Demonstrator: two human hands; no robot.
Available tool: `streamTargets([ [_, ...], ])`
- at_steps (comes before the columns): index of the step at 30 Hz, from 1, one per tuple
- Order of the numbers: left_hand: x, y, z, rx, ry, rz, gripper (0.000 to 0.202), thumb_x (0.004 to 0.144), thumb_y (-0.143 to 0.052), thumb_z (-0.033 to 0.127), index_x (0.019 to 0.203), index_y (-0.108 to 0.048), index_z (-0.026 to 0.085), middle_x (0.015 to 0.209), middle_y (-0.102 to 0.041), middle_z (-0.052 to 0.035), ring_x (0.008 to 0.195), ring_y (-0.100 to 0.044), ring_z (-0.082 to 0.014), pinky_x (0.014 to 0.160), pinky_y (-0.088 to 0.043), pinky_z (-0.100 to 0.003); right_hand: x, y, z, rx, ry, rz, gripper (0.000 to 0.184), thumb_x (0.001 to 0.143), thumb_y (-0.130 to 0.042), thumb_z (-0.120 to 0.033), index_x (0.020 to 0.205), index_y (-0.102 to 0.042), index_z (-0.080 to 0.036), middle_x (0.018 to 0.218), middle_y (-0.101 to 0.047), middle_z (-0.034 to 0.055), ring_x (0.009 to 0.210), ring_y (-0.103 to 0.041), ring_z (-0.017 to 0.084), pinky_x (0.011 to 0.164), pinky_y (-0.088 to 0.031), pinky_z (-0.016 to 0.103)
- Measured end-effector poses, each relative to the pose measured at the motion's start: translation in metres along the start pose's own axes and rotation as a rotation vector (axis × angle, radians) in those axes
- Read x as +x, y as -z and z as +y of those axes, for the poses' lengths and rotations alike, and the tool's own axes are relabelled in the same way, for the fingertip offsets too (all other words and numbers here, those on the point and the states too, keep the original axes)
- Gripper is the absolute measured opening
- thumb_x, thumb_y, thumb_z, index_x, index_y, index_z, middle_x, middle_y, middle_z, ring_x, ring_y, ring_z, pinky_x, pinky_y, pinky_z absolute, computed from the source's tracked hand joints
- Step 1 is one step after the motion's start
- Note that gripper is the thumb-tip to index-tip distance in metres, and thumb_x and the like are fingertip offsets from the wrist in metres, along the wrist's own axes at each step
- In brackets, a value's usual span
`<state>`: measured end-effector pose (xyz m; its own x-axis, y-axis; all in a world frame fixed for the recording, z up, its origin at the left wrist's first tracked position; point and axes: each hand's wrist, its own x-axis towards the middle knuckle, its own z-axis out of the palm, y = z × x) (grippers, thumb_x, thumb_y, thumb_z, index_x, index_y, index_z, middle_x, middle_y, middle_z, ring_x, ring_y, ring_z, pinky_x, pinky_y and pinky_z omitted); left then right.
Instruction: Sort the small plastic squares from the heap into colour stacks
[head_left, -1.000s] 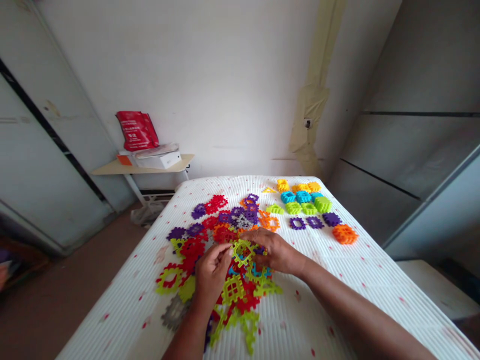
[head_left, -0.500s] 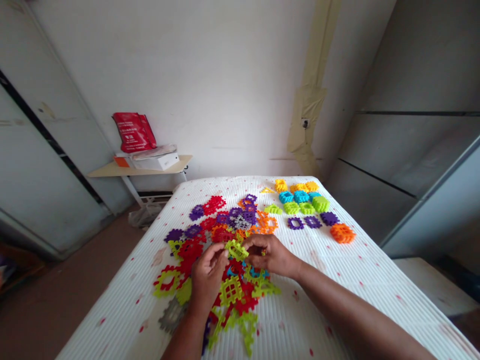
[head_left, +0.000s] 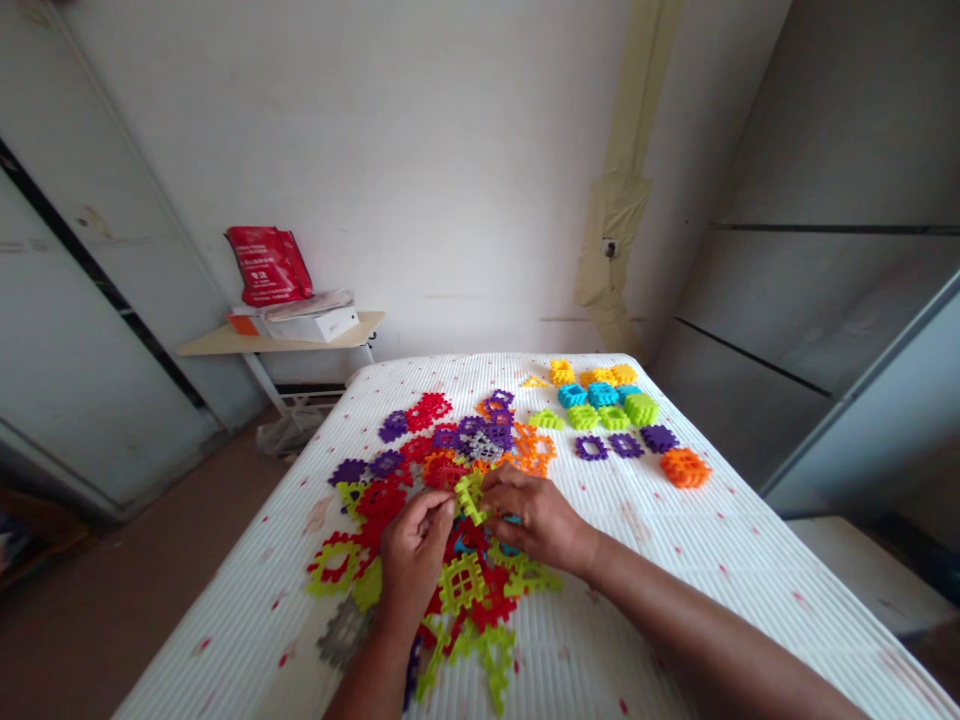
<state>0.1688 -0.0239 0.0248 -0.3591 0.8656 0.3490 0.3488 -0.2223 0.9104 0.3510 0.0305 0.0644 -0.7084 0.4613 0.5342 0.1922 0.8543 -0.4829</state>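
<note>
loose pieces [head_left: 465,580] on mattress [head_left: 675,560] centre | stacked blocks [head_left: 607,405] behind-right of them | shelf [head_left: 217,343] bearing box [head_left: 315,322] behind-left

Hands: the left hand [head_left: 415,548] and the right hand [head_left: 537,517] meet over a pile, both pinching one lime-green lattice plastic tile [head_left: 471,494], held tilted.
Pile: loose flat plastic lattice pieces [head_left: 465,585] in red, green, purple, orange and grey lie under and around the hands.
Far right: small stacked plastic blocks [head_left: 604,405] stand in coloured rows, apart from the pile.
Surface: white ribbed cover with red flecks [head_left: 675,560].
Background: red bag [head_left: 268,263] and white box [head_left: 315,322] on a beige shelf [head_left: 217,342] by the wall.
</note>
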Motion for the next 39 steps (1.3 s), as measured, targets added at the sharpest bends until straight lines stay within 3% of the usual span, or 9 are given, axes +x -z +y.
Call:
streamTargets([
  [4,0.0,0.0,0.002,0.067,-0.016,-0.042,0.024,0.077,-0.057,0.04,0.073,-0.064,0.017,0.062,-0.061,-0.0009,0.058,-0.054,-0.0128,0.056,-0.044,-0.023,-0.003,-0.005,0.007,-0.437,0.026,-0.067,0.017,0.087,-0.047,-0.015,0.075,-0.058,-0.018,0.089,-0.06,0.0046,0.073,-0.055,0.011,0.062,-0.041,0.021],
  [9,0.004,-0.003,0.004,0.08,0.015,-0.033,0.021,0.07,-0.064,0.038,0.071,-0.066,0.018,0.063,-0.063,-0.001,0.057,-0.055,-0.0131,0.056,-0.044,-0.023,-0.004,-0.011,0.009,-0.578,0.072,-0.068,0.021,0.089,-0.049,-0.017,0.069,-0.054,-0.018,0.075,-0.055,0.0009,0.061,-0.046,0.009,0.054,-0.031,0.021],
  [12,0.004,-0.005,0.005,-0.012,0.088,0.005,0.022,0.066,-0.066,0.037,0.075,-0.064,0.017,0.067,-0.064,-0.0014,0.06,-0.057,-0.0137,0.058,-0.046,-0.024,-0.003,-0.01,0.007,-0.576,0.101,-0.032,0.023,0.089,-0.048,-0.016,0.067,-0.054,-0.018,0.072,-0.053,0.0,0.06,-0.044,0.01,0.053,-0.029,0.022],
  [16,0.002,-0.006,0.009,-0.169,0.189,-0.04,0.026,0.067,-0.067,0.037,0.083,-0.06,0.017,0.067,-0.062,0.0006,0.052,-0.053,-0.0106,0.05,-0.043,-0.022,-0.001,-0.009,0.003,-0.563,0.128,-0.001,0.026,0.09,-0.045,-0.015,0.065,-0.053,-0.018,0.069,-0.051,-0.0002,0.058,-0.043,0.01,0.052,-0.029,0.024],
  [20,0.002,-0.005,0.011,-0.282,0.259,-0.027,0.028,0.065,-0.068,0.034,0.085,-0.058,0.017,0.066,-0.061,0.002,0.049,-0.052,-0.0085,0.047,-0.041,-0.02,-0.001,-0.01,0.002,-0.475,0.126,0.014,0.024,0.091,-0.044,-0.017,0.07,-0.056,-0.018,0.071,-0.054,0.0016,0.062,-0.048,0.011,0.056,-0.035,0.023],
  [23,0.004,-0.004,0.01,-0.321,0.278,0.017,0.029,0.063,-0.069,0.033,0.085,-0.057,0.017,0.063,-0.06,0.0029,0.048,-0.051,-0.0078,0.045,-0.038,-0.019,-0.003,-0.01,0.006,-0.334,0.04,0.07,0.014,0.09,-0.047,-0.024,0.087,-0.059,-0.018,0.084,-0.059,0.005,0.075,-0.055,0.013,0.064,-0.041,0.023],
  [27,0.006,-0.002,0.008,-0.337,0.266,0.064,0.03,0.063,-0.07,0.033,0.084,-0.057,0.017,0.062,-0.06,0.0029,0.048,-0.051,-0.0078,0.044,-0.037,-0.018,-0.005,-0.009,0.01,-0.207,-0.163,0.192,0.019,0.087,-0.054,-0.036,0.095,-0.058,-0.019,0.088,-0.061,0.0055,0.079,-0.058,0.015,0.069,-0.045,0.025],
  [33,0.006,-0.002,0.011,-0.329,0.27,0.056,0.029,0.063,-0.07,0.033,0.083,-0.057,0.016,0.062,-0.06,0.0026,0.049,-0.051,-0.0078,0.045,-0.037,-0.018,-0.003,-0.013,0.007,-0.202,-0.302,0.151,0.024,0.085,-0.057,-0.039,0.097,-0.06,-0.019,0.088,-0.062,0.0056,0.075,-0.058,0.015,0.067,-0.046,0.026],
  [39,0.005,-0.001,0.013,-0.325,0.286,0.02,0.029,0.064,-0.069,0.034,0.082,-0.057,0.016,0.06,-0.058,0.0032,0.048,-0.049,-0.0078,0.045,-0.035,-0.019,-0.005,-0.011,0.008,-0.134,-0.149,0.11,0.024,0.086,-0.054,-0.026,0.109,-0.058,-0.02,0.1,-0.063,0.0084,0.091,-0.059,0.017,0.078,-0.048,0.027],
])
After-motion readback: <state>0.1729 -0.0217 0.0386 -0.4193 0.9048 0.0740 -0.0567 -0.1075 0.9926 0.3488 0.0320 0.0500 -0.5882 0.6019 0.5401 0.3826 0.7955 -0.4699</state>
